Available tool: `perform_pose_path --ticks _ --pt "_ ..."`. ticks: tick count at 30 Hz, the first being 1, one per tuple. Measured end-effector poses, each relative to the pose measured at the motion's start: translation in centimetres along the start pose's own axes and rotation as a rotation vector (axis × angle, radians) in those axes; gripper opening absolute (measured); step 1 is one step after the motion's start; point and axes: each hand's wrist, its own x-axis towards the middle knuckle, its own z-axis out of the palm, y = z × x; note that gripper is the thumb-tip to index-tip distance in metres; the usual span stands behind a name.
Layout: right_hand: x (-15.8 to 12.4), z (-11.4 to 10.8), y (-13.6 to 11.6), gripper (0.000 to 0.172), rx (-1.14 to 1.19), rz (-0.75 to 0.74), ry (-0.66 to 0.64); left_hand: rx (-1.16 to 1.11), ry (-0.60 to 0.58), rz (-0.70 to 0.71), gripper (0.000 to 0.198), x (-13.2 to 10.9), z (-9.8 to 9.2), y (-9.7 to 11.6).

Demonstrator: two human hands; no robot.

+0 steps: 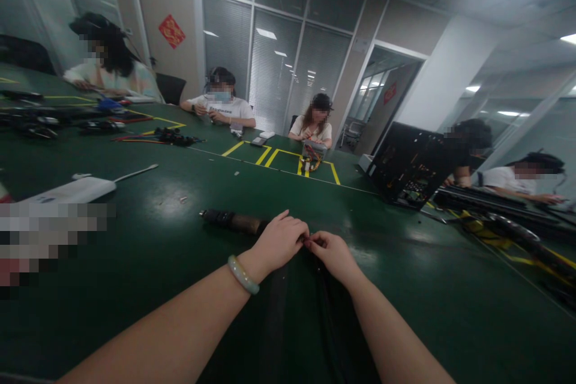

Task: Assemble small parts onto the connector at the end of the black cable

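Observation:
A dark electric screwdriver (229, 221) lies across the green table before me, its metal tip pointing left. My left hand (282, 241), with a pale green bangle at the wrist, is closed around the rear end of the tool. Close beside it, my right hand (333, 255) is closed in a pinch, thumb and fingertips meeting where the tool ends. A black cord (324, 303) runs from beneath my right hand toward me. What exactly sits between the two hands is hidden by the fingers.
On the left is a white power strip (85, 191), with tangled dark cables (173, 137) beyond. A black computer case (405, 162) stands at the right, near black and yellow cables (508, 234). Several people sit around the table. A small wired device (310, 159) rests by yellow tape.

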Motion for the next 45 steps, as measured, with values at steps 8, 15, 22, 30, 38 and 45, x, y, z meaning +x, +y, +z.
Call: perform_pose_path --ticks 8,15,22,30,38,45 --pt "0.00 -0.27 0.13 0.021 0.012 0.001 0.016 0.015 0.001 -0.007 0.005 -0.09 -0.40 -0.33" --pt "-0.04 -0.20 0.04 0.021 0.010 0.004 0.015 0.032 0.002 0.010 0.007 -0.04 0.18 -0.33" --pt "0.00 -0.30 0.11 0.021 0.020 0.010 0.024 0.002 0.024 -0.012 0.011 -0.22 -0.26 -0.23" --pt "-0.06 -0.22 0.25 0.022 0.045 0.028 0.009 0.040 -0.017 0.005 0.003 -0.14 -0.22 -0.17" --pt "-0.16 -0.44 -0.12 0.022 0.034 0.024 0.008 0.027 0.006 -0.008 0.012 -0.28 -0.41 -0.32" --pt "-0.17 -0.57 -0.36 0.022 0.009 0.029 0.005 0.046 -0.019 0.004 0.004 -0.27 -0.22 -0.56"
